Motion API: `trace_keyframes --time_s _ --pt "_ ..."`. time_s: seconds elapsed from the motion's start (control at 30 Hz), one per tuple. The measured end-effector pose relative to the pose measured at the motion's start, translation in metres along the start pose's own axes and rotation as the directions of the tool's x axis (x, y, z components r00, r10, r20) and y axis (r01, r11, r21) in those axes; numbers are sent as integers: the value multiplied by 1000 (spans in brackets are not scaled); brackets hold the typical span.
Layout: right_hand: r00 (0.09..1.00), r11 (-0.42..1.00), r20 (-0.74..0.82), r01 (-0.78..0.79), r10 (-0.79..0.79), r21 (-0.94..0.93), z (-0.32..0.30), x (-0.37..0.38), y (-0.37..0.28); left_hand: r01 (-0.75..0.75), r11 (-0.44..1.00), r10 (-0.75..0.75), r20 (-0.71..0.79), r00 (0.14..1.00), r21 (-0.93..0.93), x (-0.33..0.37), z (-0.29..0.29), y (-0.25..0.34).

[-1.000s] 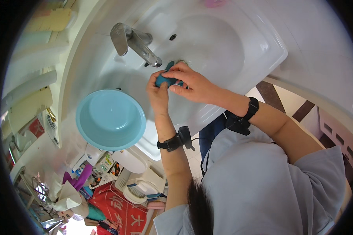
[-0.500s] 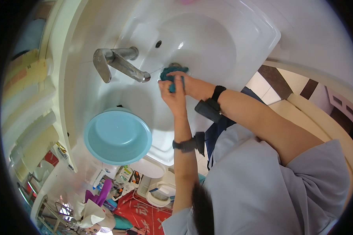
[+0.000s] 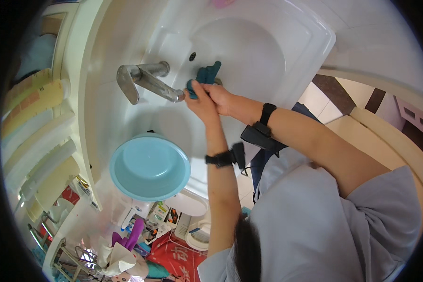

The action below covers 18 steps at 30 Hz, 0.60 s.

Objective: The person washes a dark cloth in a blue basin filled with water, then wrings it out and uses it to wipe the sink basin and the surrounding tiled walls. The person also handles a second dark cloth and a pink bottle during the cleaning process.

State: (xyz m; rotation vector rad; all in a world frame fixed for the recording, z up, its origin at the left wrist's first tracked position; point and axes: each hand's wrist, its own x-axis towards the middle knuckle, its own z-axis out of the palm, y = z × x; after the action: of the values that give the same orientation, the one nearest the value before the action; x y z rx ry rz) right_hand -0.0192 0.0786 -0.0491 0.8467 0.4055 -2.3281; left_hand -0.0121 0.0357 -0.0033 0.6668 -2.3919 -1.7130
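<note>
A dark teal cloth (image 3: 206, 75) is bunched over the white sink (image 3: 263, 51), close to the drain. My left hand (image 3: 203, 105) has its fingers closed round the near end of the cloth. My right hand (image 3: 223, 99) presses against it from the right, fingers curled on the same cloth and partly hidden. One end of the cloth sticks out beyond the fingers toward the far side. Just left of my hands is the spout of a chrome faucet (image 3: 152, 83). Black straps with small dark boxes sit on both wrists.
A light blue plastic basin (image 3: 150, 167) stands at the sink's left front. Behind the faucet runs a pale shelf edge (image 3: 80, 113). Various items, among them a purple object (image 3: 130, 235) and a red bag (image 3: 176, 256), crowd the lower left. Something pink (image 3: 222, 3) lies at the far rim.
The cloth has shifted from a compact bunch to a longer, stretched shape, one end now up and away. Both hands have moved slightly. The view has shifted a little.
</note>
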Motion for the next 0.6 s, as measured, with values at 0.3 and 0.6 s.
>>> trace_keyframes --time_s 0.3,0.6 --pt "978 956 18 -207 207 209 -6 -3 -22 -108 994 110 107 988 -29 -30 -14 -2" --pt "986 996 -143 87 -85 6 26 -16 7 53 997 -41 -213 976 51 41 -21 -33"
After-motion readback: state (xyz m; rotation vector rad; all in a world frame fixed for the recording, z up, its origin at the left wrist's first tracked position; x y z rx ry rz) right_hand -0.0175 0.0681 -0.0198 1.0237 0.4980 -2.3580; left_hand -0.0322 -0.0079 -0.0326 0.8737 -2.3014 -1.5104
